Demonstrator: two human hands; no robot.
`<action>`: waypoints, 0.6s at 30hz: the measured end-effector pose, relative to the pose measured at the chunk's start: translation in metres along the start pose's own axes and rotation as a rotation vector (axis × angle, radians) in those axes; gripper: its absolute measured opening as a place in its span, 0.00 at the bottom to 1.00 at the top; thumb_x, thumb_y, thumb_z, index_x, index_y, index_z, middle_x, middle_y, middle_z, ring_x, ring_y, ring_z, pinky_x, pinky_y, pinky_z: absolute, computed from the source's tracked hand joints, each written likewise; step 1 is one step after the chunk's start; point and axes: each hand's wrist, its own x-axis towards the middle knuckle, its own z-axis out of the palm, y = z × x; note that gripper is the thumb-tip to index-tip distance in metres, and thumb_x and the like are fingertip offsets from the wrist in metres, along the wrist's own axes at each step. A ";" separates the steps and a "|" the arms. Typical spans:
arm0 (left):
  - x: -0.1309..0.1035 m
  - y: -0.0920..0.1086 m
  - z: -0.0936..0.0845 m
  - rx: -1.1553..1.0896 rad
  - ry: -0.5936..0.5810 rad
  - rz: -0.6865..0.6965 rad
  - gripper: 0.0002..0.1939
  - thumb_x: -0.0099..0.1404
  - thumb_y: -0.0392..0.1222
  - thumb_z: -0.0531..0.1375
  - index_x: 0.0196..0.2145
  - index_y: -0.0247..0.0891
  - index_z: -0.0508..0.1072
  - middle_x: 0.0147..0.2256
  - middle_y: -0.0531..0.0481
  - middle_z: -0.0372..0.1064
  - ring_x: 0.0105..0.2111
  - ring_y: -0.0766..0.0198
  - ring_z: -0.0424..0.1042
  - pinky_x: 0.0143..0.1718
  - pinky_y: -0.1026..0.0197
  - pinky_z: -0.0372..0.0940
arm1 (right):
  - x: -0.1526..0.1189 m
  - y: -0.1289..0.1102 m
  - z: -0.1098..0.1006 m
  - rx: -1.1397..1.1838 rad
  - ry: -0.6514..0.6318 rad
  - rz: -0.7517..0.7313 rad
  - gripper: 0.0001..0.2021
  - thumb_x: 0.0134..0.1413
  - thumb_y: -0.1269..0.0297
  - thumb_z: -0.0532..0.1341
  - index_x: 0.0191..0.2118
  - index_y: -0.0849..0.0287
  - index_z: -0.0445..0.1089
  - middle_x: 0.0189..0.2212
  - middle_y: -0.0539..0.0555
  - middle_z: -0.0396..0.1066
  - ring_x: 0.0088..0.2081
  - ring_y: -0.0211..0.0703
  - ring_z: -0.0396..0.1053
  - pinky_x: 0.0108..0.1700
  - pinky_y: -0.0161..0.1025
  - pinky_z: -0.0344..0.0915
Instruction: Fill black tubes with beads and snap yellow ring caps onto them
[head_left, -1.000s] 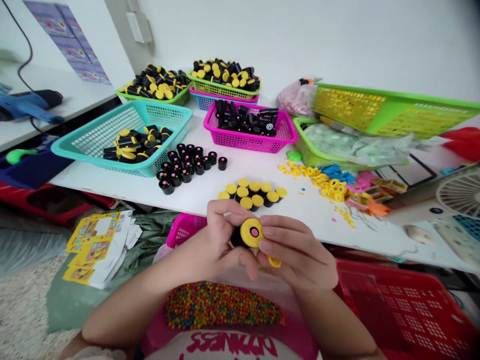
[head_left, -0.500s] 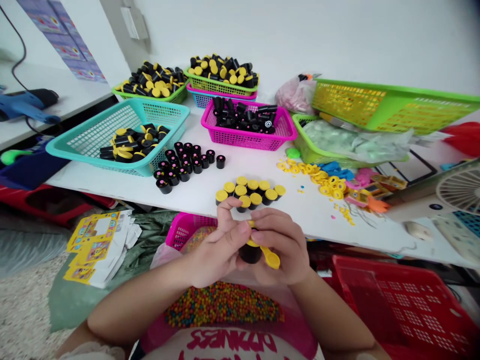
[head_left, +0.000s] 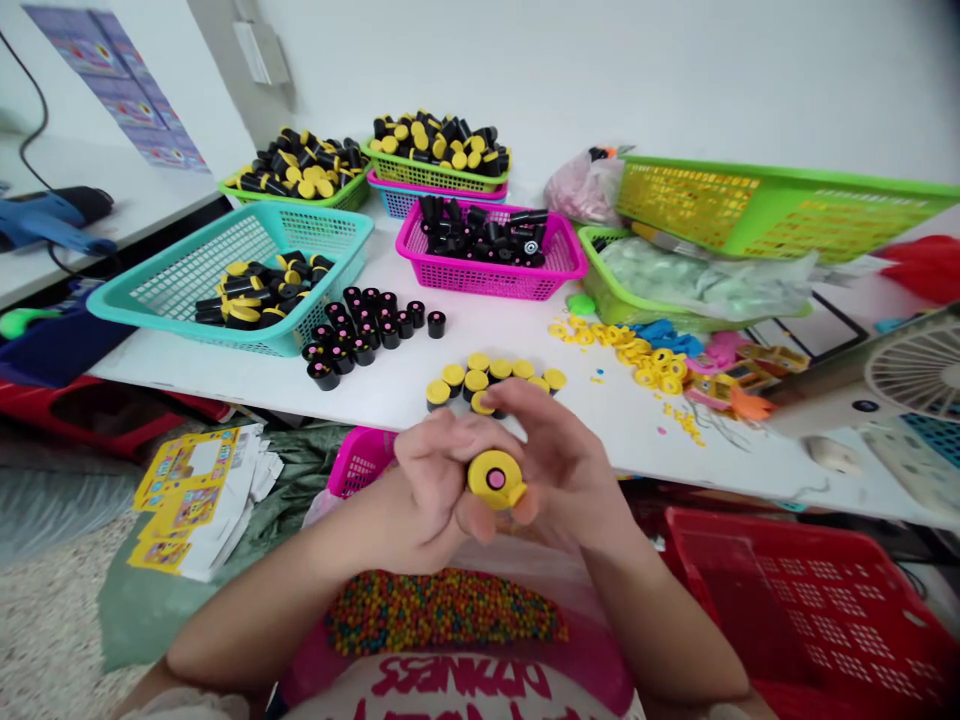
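My left hand [head_left: 435,490] is wrapped around a small black container with a yellow cap [head_left: 495,480], tilted so the cap's top faces me. At the cap's centre is a pink dot inside a dark ring, and a small yellow tab sticks out at its lower right. My right hand [head_left: 566,470] has its thumb against the cap near that tab, with its other fingers raised and apart. Just beyond my hands, a group of black containers with closed yellow lids [head_left: 476,381] stands on the table. Uncapped black containers with pink dots [head_left: 364,335] stand farther left.
A turquoise basket [head_left: 172,260] and a magenta basket [head_left: 487,280] hold black pieces. Yellow rings [head_left: 660,370] lie at right near a fan [head_left: 915,370]. Below my hands is a bag of coloured beads [head_left: 450,610]. A red crate [head_left: 825,600] stands at lower right.
The container has been tilted, so its cap top now faces me. My right fingers have lifted off the cap and spread, while my left hand has closed around the container.
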 end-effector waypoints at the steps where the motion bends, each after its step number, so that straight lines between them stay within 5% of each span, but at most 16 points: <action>1: 0.002 0.000 -0.003 0.077 0.010 0.027 0.17 0.69 0.41 0.53 0.55 0.42 0.58 0.48 0.45 0.67 0.51 0.54 0.65 0.55 0.47 0.58 | 0.001 0.003 0.002 0.101 -0.010 0.151 0.29 0.42 0.54 0.75 0.54 0.46 0.73 0.49 0.53 0.72 0.51 0.44 0.71 0.50 0.40 0.72; 4: 0.007 0.004 -0.010 0.196 0.045 -0.018 0.16 0.66 0.37 0.57 0.51 0.45 0.64 0.48 0.49 0.70 0.52 0.53 0.66 0.52 0.49 0.57 | 0.002 0.012 0.007 0.279 -0.097 0.408 0.23 0.44 0.55 0.74 0.46 0.56 0.76 0.38 0.53 0.76 0.37 0.38 0.74 0.37 0.34 0.73; 8: 0.008 0.009 -0.013 0.182 -0.047 -0.087 0.11 0.66 0.35 0.59 0.43 0.49 0.70 0.47 0.53 0.72 0.50 0.55 0.67 0.50 0.51 0.56 | 0.002 0.020 0.011 0.270 -0.086 0.381 0.18 0.44 0.58 0.74 0.42 0.58 0.76 0.33 0.51 0.76 0.32 0.36 0.74 0.34 0.32 0.72; 11: 0.005 0.007 -0.018 0.246 0.012 -0.179 0.11 0.66 0.38 0.59 0.45 0.50 0.71 0.48 0.51 0.72 0.50 0.53 0.66 0.52 0.50 0.57 | 0.007 0.021 0.003 0.109 -0.121 0.289 0.25 0.49 0.53 0.71 0.52 0.56 0.72 0.41 0.55 0.77 0.38 0.40 0.76 0.38 0.37 0.74; 14: 0.001 -0.001 -0.028 0.324 0.205 -0.373 0.18 0.63 0.44 0.63 0.50 0.45 0.67 0.47 0.45 0.72 0.49 0.51 0.69 0.53 0.49 0.61 | 0.027 0.017 -0.033 -0.305 -0.025 0.052 0.32 0.52 0.50 0.68 0.62 0.52 0.63 0.51 0.59 0.73 0.46 0.45 0.74 0.42 0.42 0.74; 16: -0.003 -0.009 -0.035 0.330 0.240 -0.563 0.25 0.61 0.45 0.65 0.54 0.44 0.62 0.45 0.44 0.73 0.46 0.51 0.73 0.50 0.49 0.65 | 0.051 0.013 -0.074 -0.748 0.235 -0.080 0.20 0.58 0.55 0.63 0.53 0.56 0.71 0.51 0.60 0.73 0.46 0.45 0.73 0.43 0.42 0.73; 18: -0.006 -0.019 -0.039 0.325 0.177 -0.770 0.33 0.60 0.46 0.66 0.58 0.43 0.56 0.42 0.45 0.75 0.41 0.51 0.76 0.46 0.49 0.68 | 0.077 0.011 -0.117 -1.228 0.298 0.024 0.14 0.62 0.59 0.58 0.46 0.60 0.76 0.48 0.61 0.74 0.45 0.47 0.73 0.47 0.43 0.70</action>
